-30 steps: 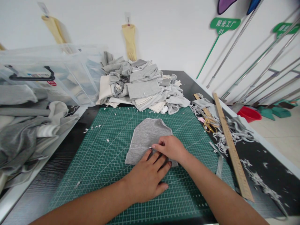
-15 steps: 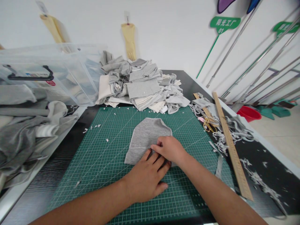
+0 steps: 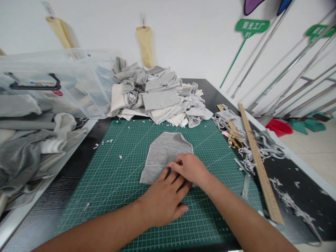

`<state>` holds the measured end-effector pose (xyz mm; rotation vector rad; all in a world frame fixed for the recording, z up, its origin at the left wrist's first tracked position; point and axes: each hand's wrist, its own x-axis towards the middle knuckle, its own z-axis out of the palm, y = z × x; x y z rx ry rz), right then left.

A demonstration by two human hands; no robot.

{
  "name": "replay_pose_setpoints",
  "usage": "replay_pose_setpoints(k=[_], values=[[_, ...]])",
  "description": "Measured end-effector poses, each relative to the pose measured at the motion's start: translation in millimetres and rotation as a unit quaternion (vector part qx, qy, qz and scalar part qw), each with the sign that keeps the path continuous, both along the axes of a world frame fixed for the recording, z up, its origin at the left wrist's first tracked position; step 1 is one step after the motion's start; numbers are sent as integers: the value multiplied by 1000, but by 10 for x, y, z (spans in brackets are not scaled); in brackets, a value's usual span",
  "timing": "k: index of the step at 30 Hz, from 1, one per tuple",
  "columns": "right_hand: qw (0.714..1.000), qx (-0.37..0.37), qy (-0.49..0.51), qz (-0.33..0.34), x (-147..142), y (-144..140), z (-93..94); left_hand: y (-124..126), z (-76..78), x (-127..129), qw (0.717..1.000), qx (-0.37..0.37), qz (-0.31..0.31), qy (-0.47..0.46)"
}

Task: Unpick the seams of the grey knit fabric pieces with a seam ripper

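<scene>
A grey knit fabric piece [image 3: 165, 148] lies flat on the green cutting mat [image 3: 110, 189], with a pale stitched seam running across its lower part. My left hand [image 3: 166, 196] rests palm down on its near edge, fingers spread and thumb held out to the side. Just beyond those fingers, my right hand [image 3: 190, 168] has its thumb and forefinger pinched together at the seam. Its curled fingers cover the right part of the fabric, and what lies between the fingertips is mostly hidden.
A heap of grey and cream fabric pieces [image 3: 160, 94] stands at the mat's far edge. To the left are a clear plastic box [image 3: 97, 94] and more cloth [image 3: 23, 154]. Gold-handled scissors [image 3: 234, 140], a wooden ruler [image 3: 259, 168] and scraps lie at the right.
</scene>
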<state>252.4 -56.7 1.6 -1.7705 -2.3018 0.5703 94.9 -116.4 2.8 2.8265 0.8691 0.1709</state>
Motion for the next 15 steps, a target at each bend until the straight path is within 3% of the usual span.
replay_pose_setpoints(k=[15], values=[[999,-25,25,13,39,61,22,-68,-31,19,999,19,32,8]])
